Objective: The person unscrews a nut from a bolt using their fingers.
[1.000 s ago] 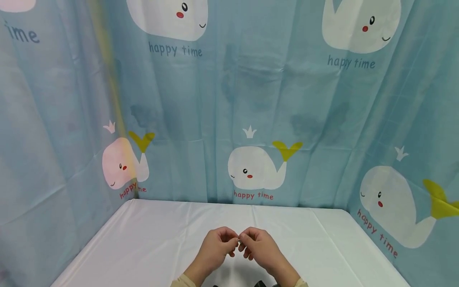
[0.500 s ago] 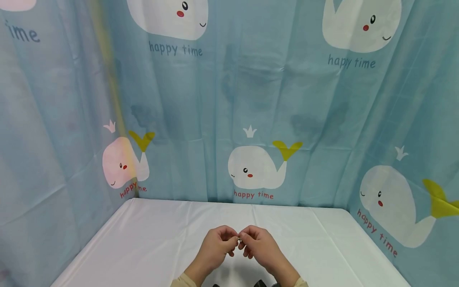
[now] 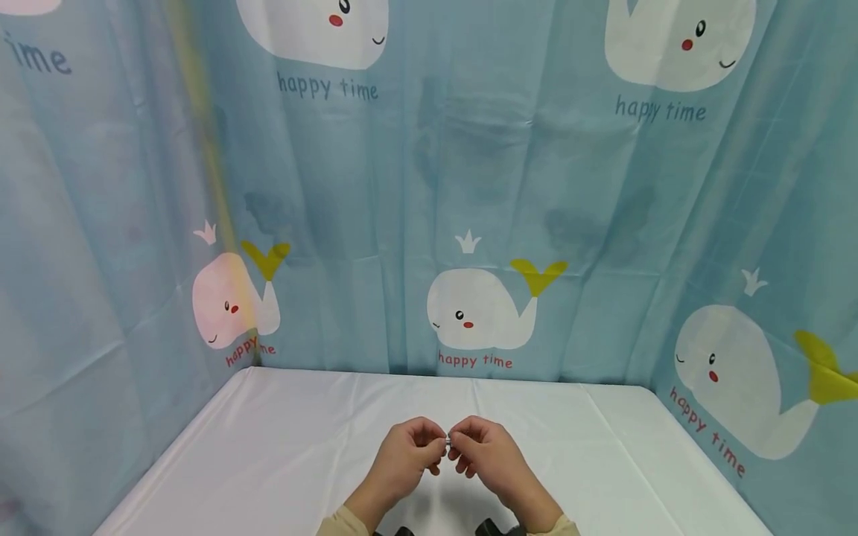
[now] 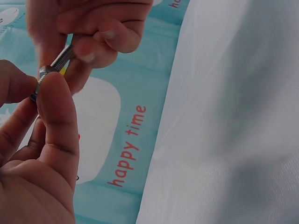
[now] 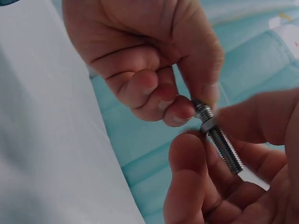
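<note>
Both hands meet over the table and work on one small metal bolt (image 3: 447,441). At its head end, the thumb and fingers of my left hand (image 3: 401,455) pinch it. A nut (image 5: 209,125) sits part way along the thread, with the thumb and index finger of my right hand (image 3: 493,455) pinching it from both sides. Past the nut, the threaded shank (image 5: 227,153) sticks out toward the right palm in the right wrist view. The same shank (image 4: 62,58) points away from the left hand in the left wrist view. Fingertips hide most of the bolt head.
A white cloth (image 3: 281,447) covers the table under the hands. Blue curtains (image 3: 348,223) printed with white whales hang behind and at both sides. Dark objects (image 3: 489,528) show near the wrists at the bottom edge.
The hands have drawn slightly apart, and more of the bolt shows between the fingertips. They sit a little higher in the head view, as the whole scene has shifted up slightly.
</note>
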A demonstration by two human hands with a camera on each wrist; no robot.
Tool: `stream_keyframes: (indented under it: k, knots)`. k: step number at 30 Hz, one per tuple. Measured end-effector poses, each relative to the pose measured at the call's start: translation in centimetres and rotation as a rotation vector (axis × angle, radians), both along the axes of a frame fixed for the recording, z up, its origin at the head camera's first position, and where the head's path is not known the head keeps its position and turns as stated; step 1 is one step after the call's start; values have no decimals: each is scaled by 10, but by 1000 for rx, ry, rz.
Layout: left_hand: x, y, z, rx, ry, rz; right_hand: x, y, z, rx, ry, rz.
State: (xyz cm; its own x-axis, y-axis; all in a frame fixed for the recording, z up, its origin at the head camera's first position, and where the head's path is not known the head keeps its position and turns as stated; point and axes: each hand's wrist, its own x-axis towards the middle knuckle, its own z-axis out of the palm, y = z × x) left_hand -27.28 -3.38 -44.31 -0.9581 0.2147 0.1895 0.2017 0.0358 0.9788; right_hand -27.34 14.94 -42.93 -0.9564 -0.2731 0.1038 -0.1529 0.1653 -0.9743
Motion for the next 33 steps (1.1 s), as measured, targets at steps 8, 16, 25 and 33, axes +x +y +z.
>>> stream_keyframes:
  k: [8, 16, 25, 33]
  knots:
    - [0, 0, 1, 20, -13, -7, 0, 0, 1, -13, -40, -28]
    - [2, 1, 2, 30, -9, -12, 2, 1, 3, -28, -11, 12]
    - [3, 0, 2, 34, -17, -15, 2, 1, 2, -17, -54, 43]
    - [3, 0, 2, 27, -13, -17, 1, 2, 0, -60, -6, 31]
